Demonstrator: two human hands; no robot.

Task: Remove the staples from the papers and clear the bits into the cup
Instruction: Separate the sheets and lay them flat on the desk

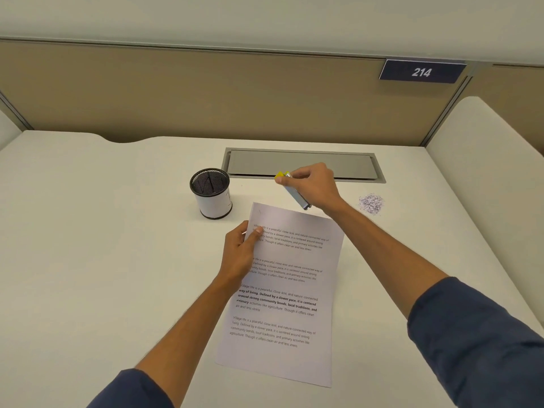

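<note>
Right hand (313, 184) grips staple remover (294, 191) just beyond papers' (282, 293) far corner, long axis slanting toward it; left hand (240, 254) pinches their near-left edge.

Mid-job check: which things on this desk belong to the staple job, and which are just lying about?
In the job:
- white printed papers, left hand pinching their edge
- yellow-and-metal staple remover, gripped by right hand
- black mesh cup with white wrap
- small pile of bits

Lying about:
- grey cable hatch
- 214 sign
</note>
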